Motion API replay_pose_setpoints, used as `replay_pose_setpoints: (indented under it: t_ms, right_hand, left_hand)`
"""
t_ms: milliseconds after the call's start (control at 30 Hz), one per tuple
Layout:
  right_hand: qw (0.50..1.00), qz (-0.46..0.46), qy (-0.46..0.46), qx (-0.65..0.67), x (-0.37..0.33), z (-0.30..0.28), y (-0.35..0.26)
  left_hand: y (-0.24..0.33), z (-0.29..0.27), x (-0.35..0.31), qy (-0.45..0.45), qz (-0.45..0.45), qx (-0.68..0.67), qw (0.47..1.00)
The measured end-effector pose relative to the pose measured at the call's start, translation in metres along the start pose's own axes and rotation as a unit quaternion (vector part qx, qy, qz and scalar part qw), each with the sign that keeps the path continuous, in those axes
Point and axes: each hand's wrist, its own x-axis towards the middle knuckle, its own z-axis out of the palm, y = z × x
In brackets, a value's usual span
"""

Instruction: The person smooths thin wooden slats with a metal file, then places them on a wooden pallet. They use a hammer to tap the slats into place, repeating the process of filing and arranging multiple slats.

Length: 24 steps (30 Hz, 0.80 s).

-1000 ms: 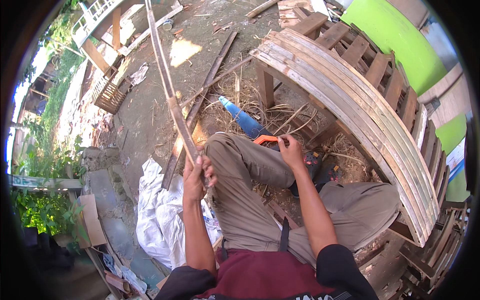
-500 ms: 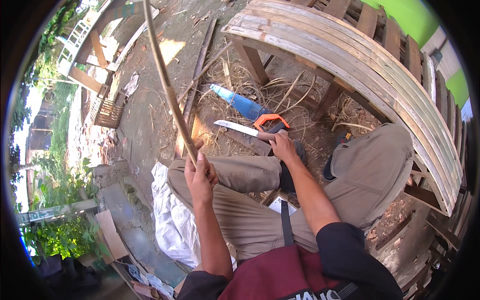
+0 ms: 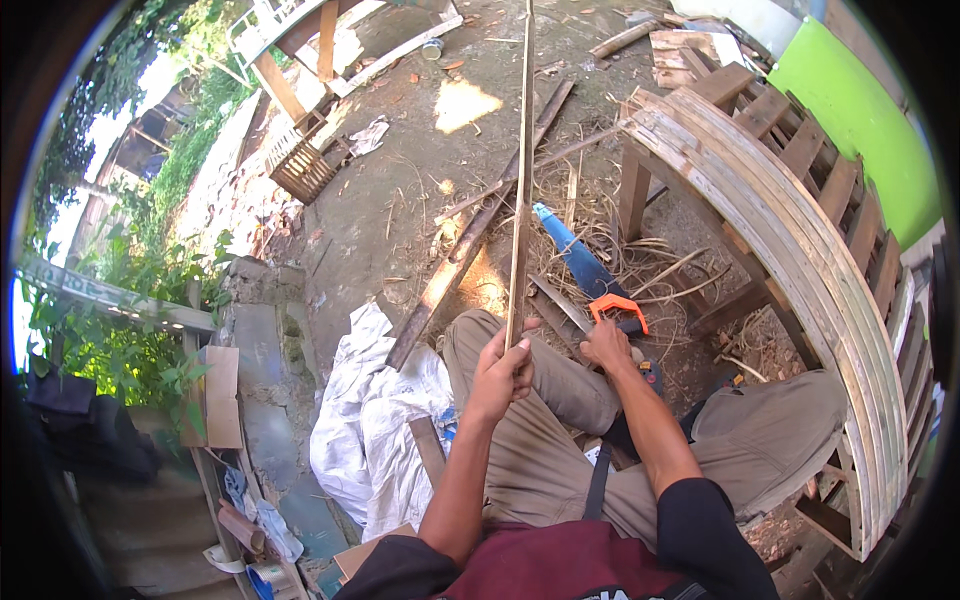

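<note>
**Swinging the cane upright while the saw waits on the ground**

Standing now almost straight up the middle of the view, the long thin cane (image 3: 520, 200) has come round from the slant it had a second ago, when its far end leaned off to the left. Its lower end sits in the left hand (image 3: 500, 372), just above the person's left knee, and the fingers are curled tight round it with the thumb pressed against the side. The rest of it runs away over the dirt yard towards the top edge.

The right hand (image 3: 608, 345) has moved too. A second ago it was down by the knee; now it rests on the orange handle of a handsaw (image 3: 590, 285), whose blue-sleeved blade lies on the litter of dry strips. The fingers look folded over the grip, though I cannot tell whether they have closed fully.

To my eye, the cane is being steadied and lined up while the saw is being fetched, so cutting has not started.

Around them: a dark plank (image 3: 470, 240) lying aslant beside the cane, a curved frame of bent slats (image 3: 800, 240) on the right, white sacks (image 3: 370, 420) by the left leg, and a small slatted crate (image 3: 300, 170) further off.
</note>
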Motion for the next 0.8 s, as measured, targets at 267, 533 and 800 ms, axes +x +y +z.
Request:
replay_pose_setpoints:
  t_ms: [267, 533, 800]
  right_hand:
    - [0.889, -0.170, 0.343, 0.252, -0.039, -0.067, -0.058]
    - [0.901, -0.383, 0.201, 0.000, -0.118, -0.134, -0.148]
    - [0.901, -0.355, 0.240, -0.060, -0.107, -0.178, -0.127]
  left_hand:
    - [0.043, -0.026, 0.000, -0.047, 0.013, -0.138, 0.989]
    - [0.033, 0.002, -0.010, -0.021, 0.030, -0.119, 0.992]
    - [0.023, 0.012, -0.045, -0.072, 0.046, -0.105, 0.991]
